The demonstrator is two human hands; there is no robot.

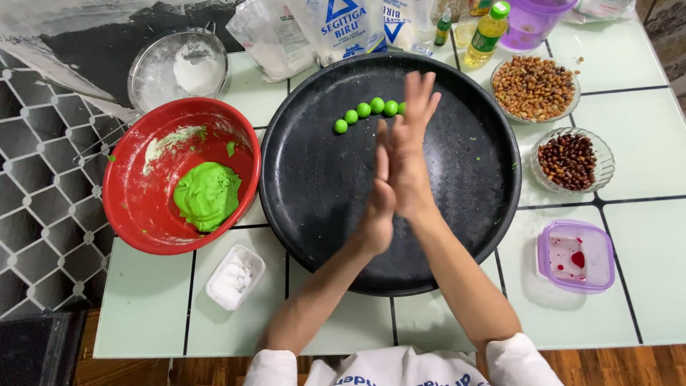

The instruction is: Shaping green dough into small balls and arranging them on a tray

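Two palms are pressed flat together over the black round tray (314,186), left hand (377,207) against right hand (411,154); whatever sits between them is hidden. Five green dough balls (364,111) line the tray's far side. Such dough looks soft and sticky, best cupped lightly.

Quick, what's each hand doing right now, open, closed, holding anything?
Left hand: flat, palm pressed against the right hand above the black tray; anything between the palms is hidden.
Right hand: flat, fingers straight, pressed against the left; contents cannot be told.
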